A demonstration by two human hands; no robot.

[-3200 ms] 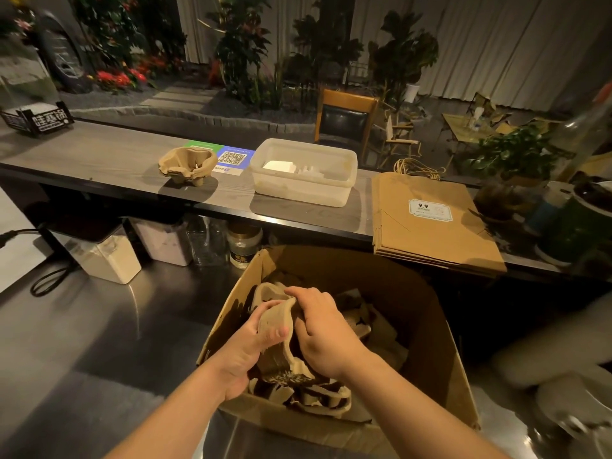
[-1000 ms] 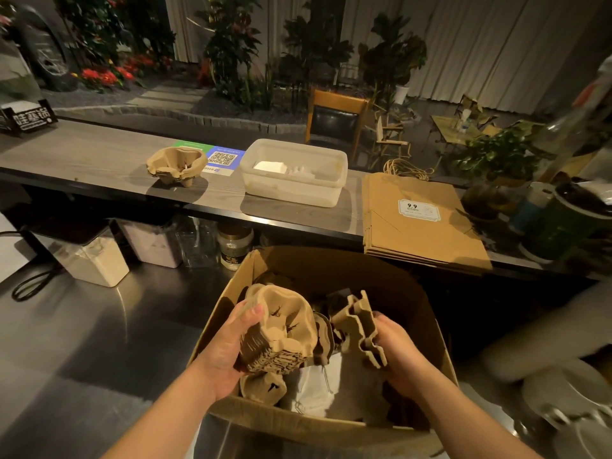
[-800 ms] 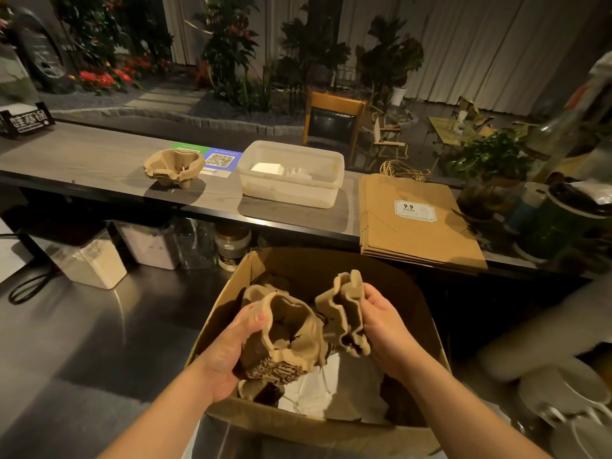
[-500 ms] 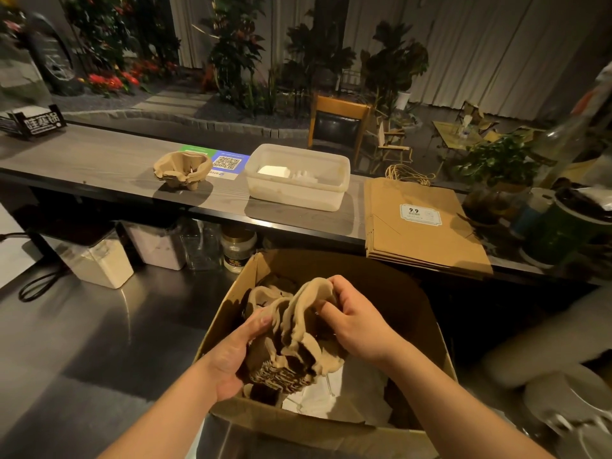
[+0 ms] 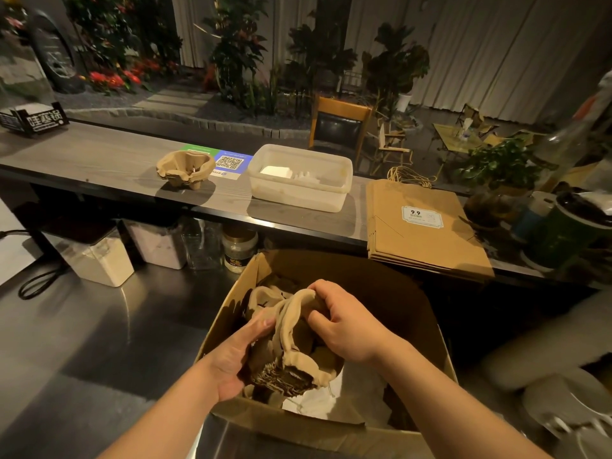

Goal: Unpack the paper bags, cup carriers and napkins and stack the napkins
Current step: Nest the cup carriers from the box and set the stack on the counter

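Note:
Over the open cardboard box (image 5: 420,329) I hold a nested bundle of brown pulp cup carriers (image 5: 284,339) on its side. My left hand (image 5: 236,356) grips the bundle from the left, thumb on top. My right hand (image 5: 344,323) curls over the outermost carrier from the right. White paper (image 5: 318,397) lies at the bottom of the box. Another cup carrier stack (image 5: 185,168) stands on the grey counter (image 5: 99,157). A flat pile of brown paper bags (image 5: 424,223) lies on the counter to the right. Napkins (image 5: 275,170) sit in a white plastic tub (image 5: 298,193).
The box stands on a steel worktop (image 5: 99,342) below the counter. Canisters (image 5: 96,256) and a jar (image 5: 238,246) line the back under the counter. Cups and bottles (image 5: 563,223) crowd the right end. White dishes (image 5: 569,412) sit at lower right.
My right hand brought a separate carrier from the right and pushed it onto the bundle in my left hand. Both hands now close on the bundle together.

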